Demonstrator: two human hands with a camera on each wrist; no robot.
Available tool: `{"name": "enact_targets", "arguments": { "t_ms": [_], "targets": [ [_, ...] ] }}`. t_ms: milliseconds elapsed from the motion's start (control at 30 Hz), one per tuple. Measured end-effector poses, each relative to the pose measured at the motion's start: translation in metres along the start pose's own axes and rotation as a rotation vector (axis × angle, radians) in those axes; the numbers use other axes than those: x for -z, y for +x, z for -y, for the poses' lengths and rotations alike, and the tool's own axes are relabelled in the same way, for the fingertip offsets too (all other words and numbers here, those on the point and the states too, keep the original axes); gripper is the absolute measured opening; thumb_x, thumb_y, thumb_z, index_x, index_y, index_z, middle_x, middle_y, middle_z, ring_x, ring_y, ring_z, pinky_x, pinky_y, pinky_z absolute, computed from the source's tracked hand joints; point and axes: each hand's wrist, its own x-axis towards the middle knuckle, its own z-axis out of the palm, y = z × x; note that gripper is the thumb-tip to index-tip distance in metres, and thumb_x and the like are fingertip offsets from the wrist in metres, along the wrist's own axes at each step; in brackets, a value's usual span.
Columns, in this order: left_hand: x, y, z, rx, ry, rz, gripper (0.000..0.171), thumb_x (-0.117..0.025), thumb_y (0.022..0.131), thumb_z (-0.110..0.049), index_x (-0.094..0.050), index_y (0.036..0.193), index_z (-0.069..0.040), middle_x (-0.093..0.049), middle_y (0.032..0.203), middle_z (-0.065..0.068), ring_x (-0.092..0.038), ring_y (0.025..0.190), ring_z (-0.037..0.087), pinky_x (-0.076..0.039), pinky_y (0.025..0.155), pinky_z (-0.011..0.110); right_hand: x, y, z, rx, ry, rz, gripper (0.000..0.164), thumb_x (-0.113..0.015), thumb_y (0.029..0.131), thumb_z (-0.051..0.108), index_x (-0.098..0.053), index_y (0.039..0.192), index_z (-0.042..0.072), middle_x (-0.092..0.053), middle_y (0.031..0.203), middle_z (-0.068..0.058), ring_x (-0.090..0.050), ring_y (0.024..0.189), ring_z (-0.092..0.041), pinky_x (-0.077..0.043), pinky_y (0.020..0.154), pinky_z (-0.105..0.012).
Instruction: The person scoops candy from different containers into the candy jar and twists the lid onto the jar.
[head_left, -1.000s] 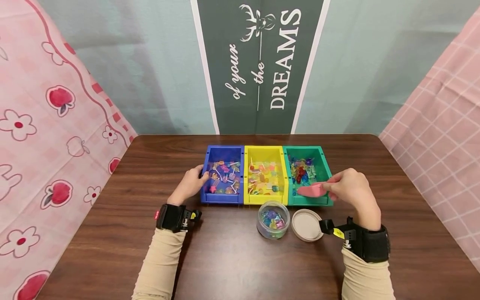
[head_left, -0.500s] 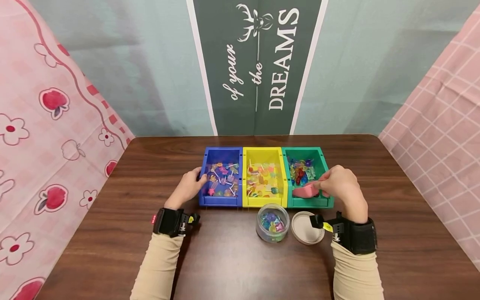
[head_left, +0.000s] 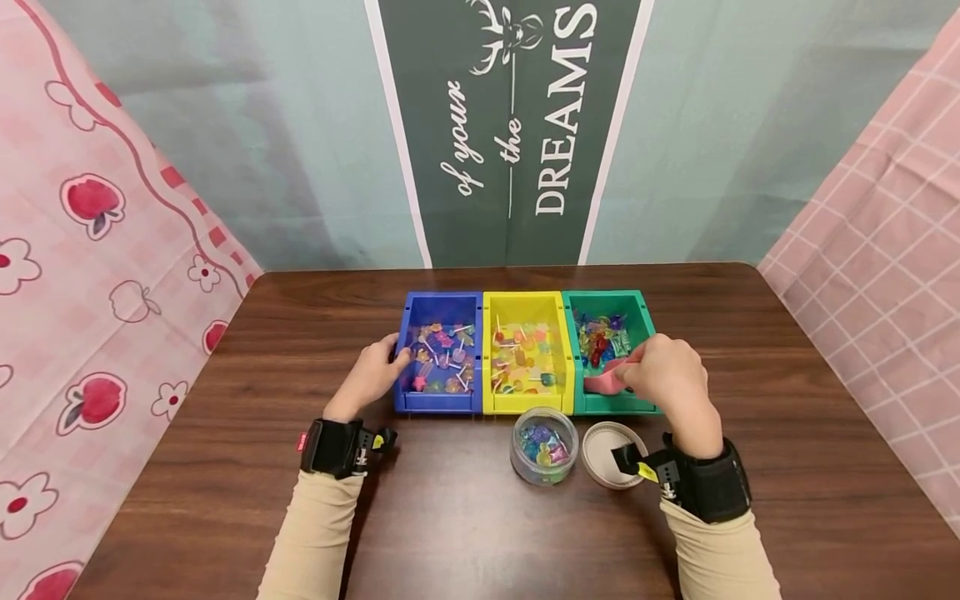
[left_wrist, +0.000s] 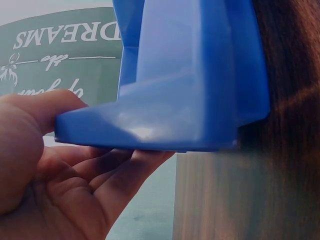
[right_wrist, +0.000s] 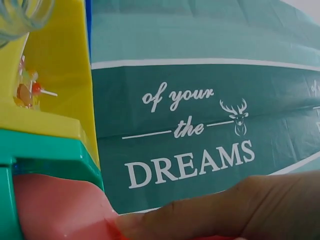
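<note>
My left hand (head_left: 367,379) holds the outer side of a blue bin (head_left: 438,403). In the left wrist view its thumb lies over the wall of the blue bin (left_wrist: 150,117), with the fingers beneath. My right hand (head_left: 672,379) pinches a pink scoop (head_left: 604,382), whose bowl is down inside the green bin (head_left: 615,406) near its front wall. The right wrist view shows the thumb against the scoop (right_wrist: 62,207). Clear, colourful candy-like trinkets (head_left: 597,343) lie behind the scoop. Whether the scoop contains any is hidden.
Between the blue and green bins stands a yellow bin (head_left: 527,403) with small lollipop-like pieces. In front are an uncapped clear jar (head_left: 543,475), partly filled with coloured trinkets, and its whitish lid (head_left: 602,452). Fabric (head_left: 300,167) hangs behind the wooden table (head_left: 465,533).
My right hand has moved left and lowered the scoop deeper into the green bin. The left hand keeps its hold on the blue bin. The head view has shifted slightly.
</note>
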Motion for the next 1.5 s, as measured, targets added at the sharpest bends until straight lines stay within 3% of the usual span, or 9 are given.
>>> {"name": "enact_targets", "arguments": {
  "t_ms": [133, 300, 467, 667, 800, 1067, 1233, 1367, 1500],
  "targets": [
    [0.0, -0.001, -0.001, -0.001, -0.004, 0.003, 0.045, -0.046, 0.097, -0.014, -0.042, 0.133, 0.013, -0.063, 0.112, 0.028, -0.058, 0.093, 0.029, -0.051, 0.087, 0.052, -0.001, -0.001, -0.001, -0.007, 0.008, -0.012, 0.029, -0.07, 0.079, 0.029, -0.075, 0.082, 0.0, -0.065, 0.071, -0.016, -0.05, 0.066, -0.029, -0.044, 0.05, -0.037],
    [0.0, -0.001, -0.002, -0.01, 0.0, 0.001, 0.046, -0.046, 0.097, -0.014, -0.041, 0.134, 0.013, -0.062, 0.114, 0.029, -0.058, 0.094, 0.03, -0.051, 0.088, 0.052, -0.003, 0.002, -0.004, -0.014, 0.017, -0.053, 0.034, -0.066, 0.083, 0.031, -0.067, 0.062, 0.003, -0.054, 0.054, -0.008, -0.047, 0.058, -0.025, -0.037, 0.044, -0.032],
    [0.002, 0.002, -0.003, -0.013, 0.012, -0.001, 0.047, -0.046, 0.097, -0.015, -0.04, 0.135, 0.013, -0.061, 0.115, 0.03, -0.058, 0.094, 0.031, -0.051, 0.088, 0.052, -0.004, 0.006, -0.005, -0.022, 0.029, -0.082, 0.034, -0.064, 0.085, 0.031, -0.068, 0.072, 0.0, -0.058, 0.059, -0.012, -0.049, 0.062, -0.027, -0.041, 0.045, -0.033],
    [0.005, 0.003, -0.003, -0.023, 0.028, -0.019, 0.045, -0.046, 0.097, -0.014, -0.043, 0.132, 0.013, -0.063, 0.11, 0.028, -0.057, 0.089, 0.03, -0.051, 0.085, 0.052, 0.005, 0.003, -0.009, 0.019, 0.039, -0.044, 0.036, -0.065, 0.084, 0.033, -0.072, 0.074, -0.001, -0.063, 0.055, -0.01, -0.049, 0.058, -0.025, -0.04, 0.043, -0.031],
    [0.007, 0.003, 0.0, -0.018, 0.032, -0.015, 0.044, -0.045, 0.097, -0.014, -0.043, 0.132, 0.013, -0.063, 0.11, 0.028, -0.057, 0.089, 0.029, -0.051, 0.084, 0.051, 0.009, 0.002, -0.012, 0.048, 0.052, -0.004, 0.032, -0.067, 0.082, 0.03, -0.073, 0.084, -0.002, -0.065, 0.059, -0.01, -0.051, 0.061, -0.025, -0.041, 0.046, -0.031],
    [0.005, 0.001, 0.002, -0.011, 0.034, 0.002, 0.047, -0.045, 0.097, -0.014, -0.04, 0.134, 0.014, -0.061, 0.114, 0.03, -0.058, 0.092, 0.031, -0.051, 0.087, 0.053, 0.002, 0.008, -0.015, 0.067, 0.074, 0.028, 0.031, -0.069, 0.081, 0.027, -0.074, 0.089, -0.003, -0.068, 0.065, -0.013, -0.053, 0.062, -0.024, -0.042, 0.048, -0.032],
    [0.003, 0.0, 0.002, -0.003, 0.02, 0.022, 0.048, -0.045, 0.098, -0.015, -0.037, 0.136, 0.013, -0.059, 0.118, 0.031, -0.059, 0.095, 0.032, -0.051, 0.089, 0.053, -0.003, 0.007, -0.011, 0.034, 0.06, 0.052, 0.027, -0.069, 0.081, 0.026, -0.073, 0.08, -0.001, -0.066, 0.063, -0.012, -0.051, 0.061, -0.024, -0.04, 0.047, -0.031],
    [0.002, -0.001, 0.001, -0.003, 0.016, 0.026, 0.048, -0.045, 0.098, -0.014, -0.037, 0.136, 0.014, -0.059, 0.118, 0.031, -0.058, 0.095, 0.032, -0.051, 0.089, 0.053, -0.004, 0.005, -0.006, 0.035, 0.012, 0.082, 0.026, -0.063, 0.084, 0.024, -0.063, 0.069, 0.003, -0.06, 0.053, -0.007, -0.05, 0.057, -0.023, -0.037, 0.045, -0.029],
    [0.001, -0.001, 0.0, -0.003, 0.014, 0.022, 0.049, -0.045, 0.098, -0.015, -0.037, 0.136, 0.014, -0.059, 0.118, 0.032, -0.058, 0.094, 0.032, -0.052, 0.087, 0.052, -0.004, 0.003, -0.006, 0.048, -0.013, 0.101, 0.026, -0.06, 0.085, 0.023, -0.056, 0.068, 0.004, -0.06, 0.051, -0.006, -0.048, 0.055, -0.021, -0.034, 0.045, -0.028]
  ]
}}
